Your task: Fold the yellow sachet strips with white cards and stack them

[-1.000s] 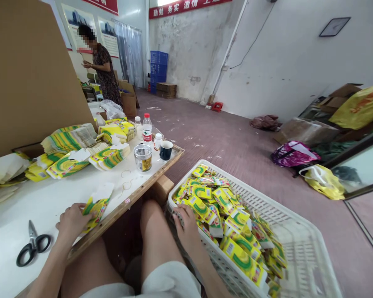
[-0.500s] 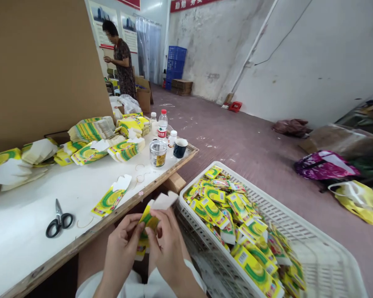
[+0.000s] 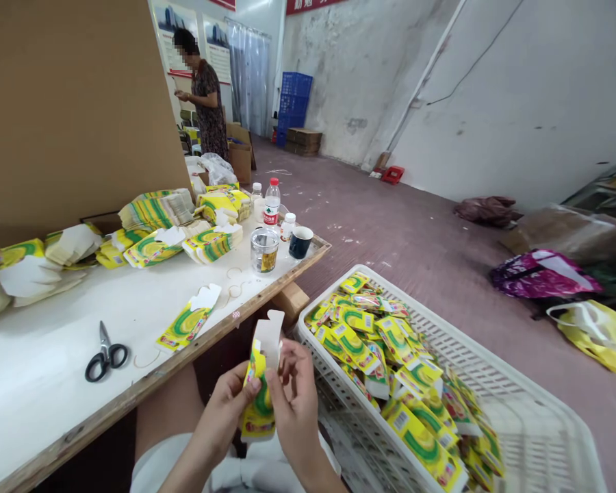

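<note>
A yellow-green cardboard box [image 3: 259,411] with its white flaps standing up is held over my lap. My left hand [image 3: 231,397] grips its left side, thumb on the printed front. My right hand [image 3: 293,390] has its thumb against the right edge, close to the flaps, with its fingers curled behind. To the right stands a white plastic basket [image 3: 544,418] heaped with yellow-green boxes [image 3: 354,346]. One flattened box [image 3: 187,322] lies near the table edge. Stacks of flattened boxes [image 3: 157,209] line the back of the table.
Black-handled scissors [image 3: 105,356] and rubber bands lie on the white table [image 3: 41,383]. At its far corner stand a dark mug [image 3: 300,243], a clear jar [image 3: 264,250] and a red-capped bottle [image 3: 272,204]. A person [image 3: 205,103] stands in the background. Bags [image 3: 544,274] lie on the floor at right.
The box in my hands has turned more upright, and its front and raised white flaps show more. My right hand has shifted to its right edge. The view has moved slightly.
</note>
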`<state>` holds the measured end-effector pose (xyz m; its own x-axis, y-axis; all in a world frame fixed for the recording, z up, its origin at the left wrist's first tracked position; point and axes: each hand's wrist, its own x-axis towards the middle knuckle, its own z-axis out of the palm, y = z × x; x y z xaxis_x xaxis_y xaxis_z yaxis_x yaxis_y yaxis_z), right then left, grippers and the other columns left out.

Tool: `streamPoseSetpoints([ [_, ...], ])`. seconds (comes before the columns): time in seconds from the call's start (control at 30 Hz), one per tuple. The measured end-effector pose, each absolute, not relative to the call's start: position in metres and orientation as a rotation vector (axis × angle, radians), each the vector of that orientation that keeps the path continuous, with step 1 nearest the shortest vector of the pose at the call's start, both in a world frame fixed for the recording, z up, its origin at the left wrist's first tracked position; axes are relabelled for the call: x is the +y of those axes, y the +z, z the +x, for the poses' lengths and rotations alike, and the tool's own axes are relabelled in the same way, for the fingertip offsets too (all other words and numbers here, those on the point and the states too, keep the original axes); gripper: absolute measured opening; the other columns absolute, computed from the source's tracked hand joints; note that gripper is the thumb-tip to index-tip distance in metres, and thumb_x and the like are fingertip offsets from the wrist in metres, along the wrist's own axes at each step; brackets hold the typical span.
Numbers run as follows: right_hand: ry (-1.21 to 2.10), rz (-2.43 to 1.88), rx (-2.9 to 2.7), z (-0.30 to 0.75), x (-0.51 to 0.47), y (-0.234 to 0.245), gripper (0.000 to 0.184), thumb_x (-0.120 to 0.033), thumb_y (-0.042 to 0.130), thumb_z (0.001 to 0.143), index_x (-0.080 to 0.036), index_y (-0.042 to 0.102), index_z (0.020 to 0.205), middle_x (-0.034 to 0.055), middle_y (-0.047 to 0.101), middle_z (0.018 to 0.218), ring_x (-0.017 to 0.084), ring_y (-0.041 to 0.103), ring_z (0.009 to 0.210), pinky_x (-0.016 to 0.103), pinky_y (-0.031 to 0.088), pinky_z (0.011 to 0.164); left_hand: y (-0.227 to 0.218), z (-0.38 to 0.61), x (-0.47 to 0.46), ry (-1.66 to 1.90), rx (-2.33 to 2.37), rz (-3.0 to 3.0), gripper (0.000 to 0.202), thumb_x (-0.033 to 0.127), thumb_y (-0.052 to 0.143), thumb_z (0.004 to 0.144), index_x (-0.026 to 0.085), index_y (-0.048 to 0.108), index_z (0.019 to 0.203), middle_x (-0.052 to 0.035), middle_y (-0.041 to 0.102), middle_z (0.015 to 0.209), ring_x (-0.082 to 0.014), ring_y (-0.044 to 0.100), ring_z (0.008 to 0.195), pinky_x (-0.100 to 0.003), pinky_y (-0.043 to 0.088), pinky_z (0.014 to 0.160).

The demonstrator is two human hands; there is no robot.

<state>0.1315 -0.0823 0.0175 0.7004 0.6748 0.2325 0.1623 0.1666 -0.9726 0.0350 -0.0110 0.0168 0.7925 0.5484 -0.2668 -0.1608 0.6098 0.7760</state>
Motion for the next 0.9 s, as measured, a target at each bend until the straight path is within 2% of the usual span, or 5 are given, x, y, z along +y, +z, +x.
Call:
streamPoseSetpoints([
  [0.2, 0.580, -1.569, -0.788, 0.144, -0.092, 0.004, 0.027, -0.040, 0.058, 0.091, -0.019, 0.062, 0.074, 0.0010, 0.057, 0.071, 0.017, 0.054, 0.068, 0.027, 0.048, 0.066, 0.004, 0.038, -0.006, 0.547, 0.644, 1.049, 0.032, 0.040, 0.081, 0.073, 0.017, 0.066, 0.089, -0.0047, 0.077, 0.081, -0.0239, 0.073, 0.079, -0.030, 0.057, 0.073],
  [0.43, 0.595, -1.365, -0.738, 0.157, -0.104, 0.005, 0.041, -0.041, 0.063, 0.090, -0.025, 0.050, 0.126, 0.0039, 0.065, 0.098, 0.016, 0.059, 0.075, 0.026, 0.050, 0.069, 0.012, 0.028, 0.001, 0.530, 0.533, 1.297, 0.059, 0.034, 0.065, 0.089, 0.029, 0.031, 0.137, -0.0071, 0.073, 0.111, -0.0235, 0.070, 0.101, -0.033, 0.055, 0.086],
  [0.67, 0.810, -1.379, -0.924, 0.173, -0.116, 0.020, 0.025, -0.044, 0.058, 0.094, -0.020, 0.064, 0.094, -0.0011, 0.057, 0.073, 0.013, 0.050, 0.063, 0.023, 0.041, 0.058, 0.030, 0.021, 0.000, 0.278, 0.309, 1.158, 0.033, 0.028, 0.071, 0.086, 0.026, 0.050, 0.112, -0.0067, 0.074, 0.105, -0.0225, 0.072, 0.094, -0.030, 0.053, 0.077],
  [0.77, 0.733, -1.426, -0.953, 0.174, -0.116, 0.024, 0.031, -0.043, 0.056, 0.095, -0.019, 0.062, 0.076, -0.0010, 0.054, 0.070, 0.013, 0.050, 0.063, 0.024, 0.040, 0.059, 0.027, 0.021, -0.005, 0.273, 0.299, 1.093, 0.042, 0.028, 0.072, 0.085, 0.029, 0.044, 0.116, -0.0055, 0.074, 0.104, -0.0211, 0.073, 0.088, -0.028, 0.053, 0.072],
  [0.9, 0.625, -1.391, -0.841, 0.174, -0.116, 0.024, 0.022, -0.042, 0.059, 0.093, -0.022, 0.063, 0.102, 0.0022, 0.064, 0.081, 0.017, 0.059, 0.073, 0.028, 0.047, 0.068, 0.020, 0.023, -0.005, 0.274, 0.338, 1.114, 0.065, 0.033, 0.071, 0.086, 0.030, 0.032, 0.138, -0.0092, 0.073, 0.110, -0.0247, 0.072, 0.095, -0.036, 0.055, 0.080],
])
